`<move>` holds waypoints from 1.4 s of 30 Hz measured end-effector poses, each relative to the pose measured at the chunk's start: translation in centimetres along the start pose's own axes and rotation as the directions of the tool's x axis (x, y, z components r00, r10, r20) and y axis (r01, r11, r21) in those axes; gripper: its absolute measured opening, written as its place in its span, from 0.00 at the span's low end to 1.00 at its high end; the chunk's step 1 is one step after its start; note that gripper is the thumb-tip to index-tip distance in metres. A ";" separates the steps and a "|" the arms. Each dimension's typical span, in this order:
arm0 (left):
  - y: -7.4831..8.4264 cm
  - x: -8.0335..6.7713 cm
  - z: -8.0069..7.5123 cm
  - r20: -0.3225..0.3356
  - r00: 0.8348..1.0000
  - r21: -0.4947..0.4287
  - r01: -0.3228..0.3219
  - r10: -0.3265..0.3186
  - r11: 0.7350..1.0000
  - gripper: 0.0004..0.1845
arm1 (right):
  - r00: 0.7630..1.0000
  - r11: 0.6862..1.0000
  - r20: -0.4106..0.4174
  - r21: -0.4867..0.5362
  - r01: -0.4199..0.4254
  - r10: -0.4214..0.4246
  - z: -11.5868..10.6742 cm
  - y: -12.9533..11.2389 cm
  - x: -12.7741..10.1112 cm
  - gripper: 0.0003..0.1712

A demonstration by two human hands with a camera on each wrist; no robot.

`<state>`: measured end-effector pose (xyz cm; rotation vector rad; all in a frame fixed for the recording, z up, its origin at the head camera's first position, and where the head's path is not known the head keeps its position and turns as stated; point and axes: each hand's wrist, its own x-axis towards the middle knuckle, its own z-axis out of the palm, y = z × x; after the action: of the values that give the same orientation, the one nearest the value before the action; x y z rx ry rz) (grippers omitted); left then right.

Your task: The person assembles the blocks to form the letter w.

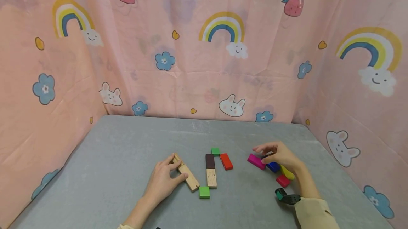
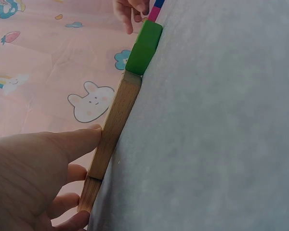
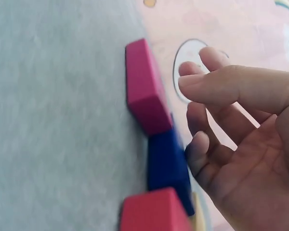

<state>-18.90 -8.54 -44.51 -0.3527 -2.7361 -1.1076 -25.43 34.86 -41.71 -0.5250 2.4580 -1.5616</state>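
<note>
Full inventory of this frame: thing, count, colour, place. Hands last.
natural wood blocks: two, end to end, under the left fingers
brown-and-wood bar: one, table centre
green cubes: two, one at the near end of the blocks, one beyond the bar
red block: one, right of the bar
magenta block: one, left of the right hand
blue block: one, under the right hand
yellow block: one, beside the right wrist
small red block: one, near the yellow
table: grey
curtain: pink, printed
left hand: touches the wood blocks
right hand: curled over the blue block, holding nothing
</note>
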 end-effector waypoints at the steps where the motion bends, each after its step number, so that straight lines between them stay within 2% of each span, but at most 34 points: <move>1: 0.0 0.0 0.0 -0.001 1.000 0.001 0.000 0.000 1.000 0.31 | 1.000 1.000 0.008 0.000 -0.001 0.001 -0.1 0.2 -0.1 0.14; 5: 0.0 0.0 0.0 -0.002 1.000 0.003 0.001 -0.001 1.000 0.31 | 0.999 1.000 0.040 -0.001 -0.009 0.009 -0.5 0.8 -0.2 0.13; 17: 0.1 -0.1 0.0 0.001 1.000 -0.005 0.000 0.000 1.000 0.31 | 0.988 0.994 0.145 -0.107 -0.036 0.052 -0.6 1.1 -0.3 0.22; 26: 0.1 -0.1 0.0 -0.001 1.000 -0.009 -0.002 0.002 1.000 0.31 | 0.982 0.998 0.183 -0.049 -0.047 0.056 -0.3 1.2 -0.1 0.21; 34: 0.0 0.0 0.1 -0.001 1.000 -0.004 -0.005 0.005 1.000 0.31 | 0.980 0.998 0.193 -0.059 -0.038 0.049 -0.3 1.3 0.1 0.21; 42: 0.0 -0.1 0.1 -0.006 1.000 0.001 -0.009 0.009 1.000 0.30 | 0.983 0.992 0.171 -0.116 -0.048 0.068 -0.2 1.0 0.1 0.23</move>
<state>-18.84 -8.48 -44.56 -0.3603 -2.7270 -1.1033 -25.81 35.34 -42.52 -0.5764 2.4140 -1.3026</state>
